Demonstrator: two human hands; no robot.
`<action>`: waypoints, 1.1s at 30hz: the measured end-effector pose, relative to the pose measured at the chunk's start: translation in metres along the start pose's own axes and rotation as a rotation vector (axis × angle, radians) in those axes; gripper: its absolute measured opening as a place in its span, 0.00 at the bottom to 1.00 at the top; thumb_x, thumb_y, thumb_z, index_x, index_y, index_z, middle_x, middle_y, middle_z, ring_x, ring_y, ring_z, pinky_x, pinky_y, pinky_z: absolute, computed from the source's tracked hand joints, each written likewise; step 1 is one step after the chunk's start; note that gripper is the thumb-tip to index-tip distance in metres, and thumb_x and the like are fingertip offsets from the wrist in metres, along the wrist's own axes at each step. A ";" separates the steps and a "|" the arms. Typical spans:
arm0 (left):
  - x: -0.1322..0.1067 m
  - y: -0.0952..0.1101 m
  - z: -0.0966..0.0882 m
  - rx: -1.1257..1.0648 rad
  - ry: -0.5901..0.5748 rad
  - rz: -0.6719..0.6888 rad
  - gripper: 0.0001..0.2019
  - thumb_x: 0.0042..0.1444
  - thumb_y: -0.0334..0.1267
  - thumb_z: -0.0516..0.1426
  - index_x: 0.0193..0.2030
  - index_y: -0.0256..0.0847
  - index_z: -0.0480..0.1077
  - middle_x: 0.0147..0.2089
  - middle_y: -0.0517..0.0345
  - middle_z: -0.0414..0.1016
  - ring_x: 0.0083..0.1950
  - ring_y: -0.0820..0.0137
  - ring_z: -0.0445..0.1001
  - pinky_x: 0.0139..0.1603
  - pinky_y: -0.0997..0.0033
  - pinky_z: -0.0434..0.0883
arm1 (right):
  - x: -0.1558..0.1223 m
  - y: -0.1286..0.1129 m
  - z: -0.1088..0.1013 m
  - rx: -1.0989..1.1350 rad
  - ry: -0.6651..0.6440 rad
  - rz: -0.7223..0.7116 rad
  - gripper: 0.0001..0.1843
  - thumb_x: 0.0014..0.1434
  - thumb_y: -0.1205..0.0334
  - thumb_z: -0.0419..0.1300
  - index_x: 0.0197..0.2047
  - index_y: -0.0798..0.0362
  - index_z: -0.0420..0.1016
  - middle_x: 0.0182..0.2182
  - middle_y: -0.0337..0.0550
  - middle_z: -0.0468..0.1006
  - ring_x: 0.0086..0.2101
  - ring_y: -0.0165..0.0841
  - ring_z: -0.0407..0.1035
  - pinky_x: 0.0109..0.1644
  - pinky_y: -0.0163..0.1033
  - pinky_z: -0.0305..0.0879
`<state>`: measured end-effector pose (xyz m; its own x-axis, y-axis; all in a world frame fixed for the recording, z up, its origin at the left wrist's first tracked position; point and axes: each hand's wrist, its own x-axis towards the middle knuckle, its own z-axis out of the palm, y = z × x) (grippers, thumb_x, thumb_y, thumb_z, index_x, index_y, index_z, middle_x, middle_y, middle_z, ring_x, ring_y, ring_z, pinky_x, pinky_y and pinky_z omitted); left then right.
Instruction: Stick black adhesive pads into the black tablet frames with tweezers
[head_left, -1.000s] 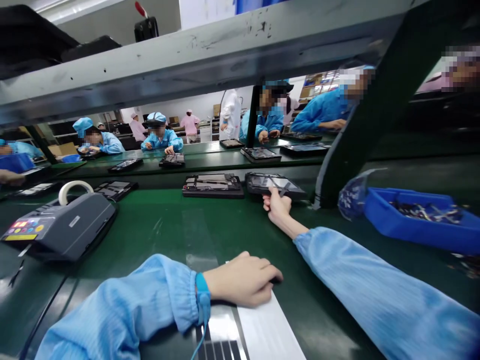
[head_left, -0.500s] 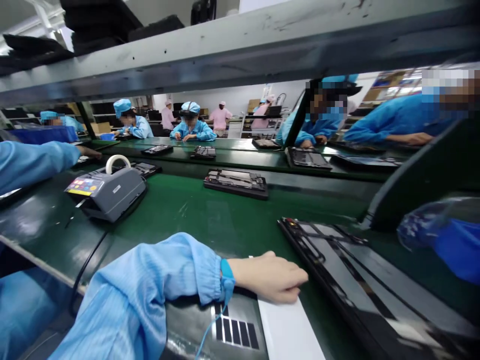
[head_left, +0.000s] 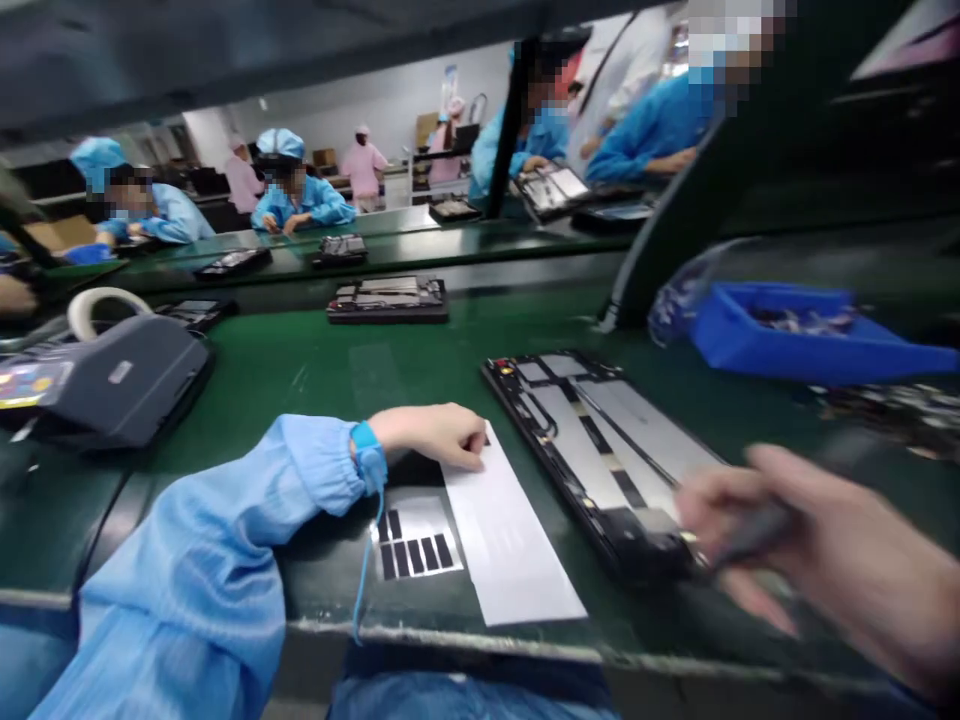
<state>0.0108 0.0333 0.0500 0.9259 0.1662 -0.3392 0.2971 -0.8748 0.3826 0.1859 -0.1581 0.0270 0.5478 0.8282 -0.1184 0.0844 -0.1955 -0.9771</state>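
Observation:
My left hand, in a blue sleeve with a wrist strap, rests at the far end of a white paper strip. Its fingers are curled in; what they hold, if anything, is hidden. Beside the strip lies a clear sheet with several black stickers. To the right is an opened tablet-like device, its silver inner parts and black cables showing. My right hand, smeared by motion, is closed around a dark pen-like tool above the device's near right corner.
A grey tape dispenser with a white tape roll stands at left. A blue bin of small parts sits at right by a slanted post. Another opened device lies farther back. Co-workers in blue sit across the bench.
The view has swung right and down, bringing my right hand with its tool and the blue bin into view. My left fingers have curled in. A co-worker opposite now holds a device tilted up.

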 end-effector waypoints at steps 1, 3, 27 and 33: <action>0.000 -0.001 -0.001 -0.020 -0.014 -0.001 0.03 0.54 0.32 0.56 0.31 0.34 0.67 0.29 0.61 0.66 0.29 0.76 0.62 0.29 0.78 0.59 | 0.001 -0.007 0.008 -0.101 -0.170 0.005 0.27 0.47 0.32 0.53 0.16 0.48 0.69 0.13 0.45 0.68 0.11 0.33 0.61 0.13 0.41 0.60; -0.001 -0.003 -0.004 -0.073 -0.042 -0.003 0.02 0.53 0.28 0.54 0.34 0.33 0.67 0.30 0.62 0.66 0.29 0.77 0.62 0.29 0.79 0.59 | 0.006 -0.020 0.028 -0.230 -0.345 -0.197 0.23 0.51 0.38 0.55 0.23 0.50 0.71 0.19 0.45 0.73 0.22 0.36 0.70 0.25 0.40 0.69; 0.007 -0.019 -0.003 -0.229 0.057 -0.088 0.11 0.48 0.31 0.57 0.40 0.33 0.71 0.29 0.62 0.67 0.28 0.75 0.63 0.27 0.77 0.59 | 0.064 -0.020 0.080 -0.362 -0.460 -0.620 0.08 0.55 0.58 0.58 0.28 0.53 0.69 0.23 0.40 0.74 0.23 0.31 0.71 0.24 0.33 0.65; 0.007 -0.018 -0.004 -0.226 0.057 -0.201 0.12 0.47 0.31 0.58 0.40 0.33 0.71 0.27 0.63 0.66 0.26 0.76 0.63 0.26 0.79 0.59 | 0.056 -0.023 0.074 -0.242 -0.463 -0.520 0.12 0.53 0.54 0.60 0.26 0.52 0.67 0.21 0.38 0.72 0.22 0.33 0.73 0.23 0.34 0.67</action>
<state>0.0135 0.0519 0.0446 0.8531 0.3563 -0.3810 0.5139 -0.6994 0.4967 0.1530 -0.0681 0.0301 -0.0163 0.9721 0.2340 0.4484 0.2163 -0.8673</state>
